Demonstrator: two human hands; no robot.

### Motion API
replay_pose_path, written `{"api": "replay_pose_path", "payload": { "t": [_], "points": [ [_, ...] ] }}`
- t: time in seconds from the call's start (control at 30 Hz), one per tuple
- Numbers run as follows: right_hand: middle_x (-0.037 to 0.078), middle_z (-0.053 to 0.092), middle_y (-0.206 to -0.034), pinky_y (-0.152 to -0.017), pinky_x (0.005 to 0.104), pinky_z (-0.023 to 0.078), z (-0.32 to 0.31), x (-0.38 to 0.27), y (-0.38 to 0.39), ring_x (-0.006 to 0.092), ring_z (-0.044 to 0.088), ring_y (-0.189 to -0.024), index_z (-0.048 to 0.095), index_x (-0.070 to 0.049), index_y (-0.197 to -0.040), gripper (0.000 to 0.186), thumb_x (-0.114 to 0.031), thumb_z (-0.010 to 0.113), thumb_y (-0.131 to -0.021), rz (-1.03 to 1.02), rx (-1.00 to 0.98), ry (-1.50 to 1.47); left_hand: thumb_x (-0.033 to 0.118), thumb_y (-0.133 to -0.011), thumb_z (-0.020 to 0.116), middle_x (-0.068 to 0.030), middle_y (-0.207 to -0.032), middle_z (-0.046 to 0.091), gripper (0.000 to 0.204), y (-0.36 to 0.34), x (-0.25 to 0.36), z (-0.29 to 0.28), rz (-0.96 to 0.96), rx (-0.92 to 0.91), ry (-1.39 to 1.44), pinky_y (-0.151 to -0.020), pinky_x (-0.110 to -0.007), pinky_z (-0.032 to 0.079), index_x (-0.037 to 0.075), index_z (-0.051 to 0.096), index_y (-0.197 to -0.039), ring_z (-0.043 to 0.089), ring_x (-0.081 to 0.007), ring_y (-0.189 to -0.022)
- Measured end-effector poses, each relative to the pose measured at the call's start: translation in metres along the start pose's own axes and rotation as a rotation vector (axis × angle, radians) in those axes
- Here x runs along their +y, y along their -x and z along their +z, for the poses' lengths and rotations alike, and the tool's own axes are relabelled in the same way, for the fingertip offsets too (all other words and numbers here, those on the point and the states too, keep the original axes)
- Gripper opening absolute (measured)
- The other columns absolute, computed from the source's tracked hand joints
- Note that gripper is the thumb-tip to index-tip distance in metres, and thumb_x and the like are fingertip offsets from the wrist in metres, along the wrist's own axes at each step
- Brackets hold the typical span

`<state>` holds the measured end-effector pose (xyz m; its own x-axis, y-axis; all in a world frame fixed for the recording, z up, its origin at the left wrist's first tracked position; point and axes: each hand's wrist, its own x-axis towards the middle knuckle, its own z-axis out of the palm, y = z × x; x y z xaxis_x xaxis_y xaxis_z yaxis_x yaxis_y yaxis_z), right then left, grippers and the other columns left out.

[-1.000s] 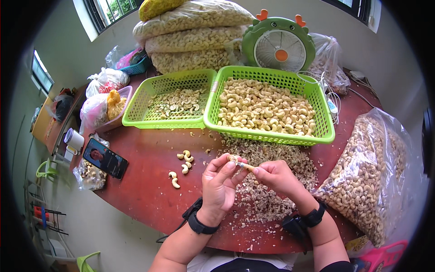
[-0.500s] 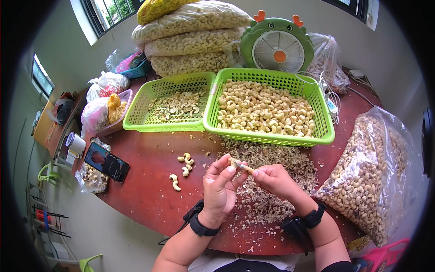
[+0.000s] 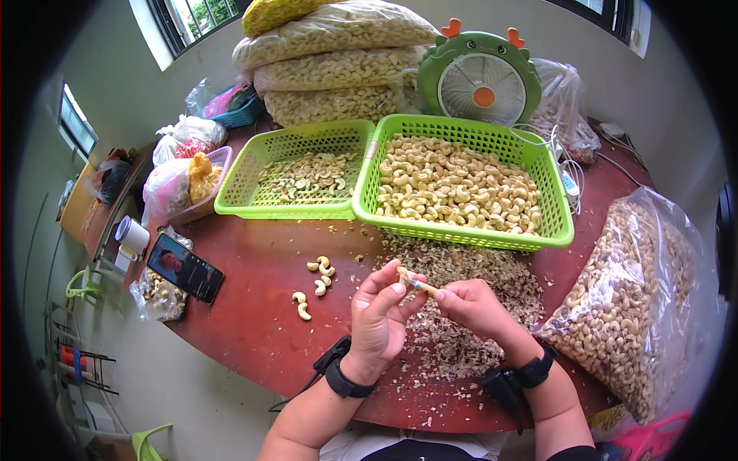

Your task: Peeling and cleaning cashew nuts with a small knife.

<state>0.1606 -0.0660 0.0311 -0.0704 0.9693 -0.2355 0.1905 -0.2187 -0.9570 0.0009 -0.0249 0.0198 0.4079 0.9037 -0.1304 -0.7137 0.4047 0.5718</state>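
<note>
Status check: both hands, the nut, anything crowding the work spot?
Left hand pinching a cashew. Right hand holding a thin tool against it. Shell scraps underneath, loose cashews left of the hands; nothing blocking.

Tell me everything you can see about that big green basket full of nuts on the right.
The big green basket is a bright lime, rectangular tray of what looks like plastic, its walls an open mesh with a solid rim. It sits level on the red table, heaped with pale, curved cashew kernels. Its left side sits against a smaller green basket. A green fan stands behind it, and loose husk scraps lie along its front edge.
</note>
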Motion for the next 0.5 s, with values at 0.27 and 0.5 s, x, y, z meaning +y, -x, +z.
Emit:
{"api": "replay_pose_path", "payload": {
  "t": [0.27, 0.5],
  "points": [
    [-0.004, 0.043, -0.05, -0.041, 0.0207, 0.03, -0.0001, 0.0055, -0.0022, 0.0033, 0.037, -0.045, 0.052, -0.004, -0.058, 0.037, -0.03, 0.049, -0.085, -0.048, 0.011, -0.038, -0.004, -0.076, 0.049, -0.0096, -0.094, 0.057, 0.035, -0.0002, -0.0041, -0.0046, 0.013, -0.005, -0.01, -0.08, -0.037, 0.05, 0.002, 0.048, -0.11, 0.055, -0.0249, -0.096],
    [-0.005, 0.042, -0.049, -0.04, 0.0203, 0.028, -0.001, 0.009, -0.002, 0.0028, 0.035, -0.044, 0.052, -0.005, -0.058, 0.036, -0.028, 0.049, -0.085, -0.012, -0.003, -0.081, -0.002, -0.079, 0.049, -0.0108, -0.096, 0.057, 0.032, 0.0007, -0.0023, 0.0007, -0.04, 0.008, 0.027, -0.081, -0.036, 0.05, 0.0, 0.047, -0.111, 0.055, -0.0241, -0.096]
  ]
}}
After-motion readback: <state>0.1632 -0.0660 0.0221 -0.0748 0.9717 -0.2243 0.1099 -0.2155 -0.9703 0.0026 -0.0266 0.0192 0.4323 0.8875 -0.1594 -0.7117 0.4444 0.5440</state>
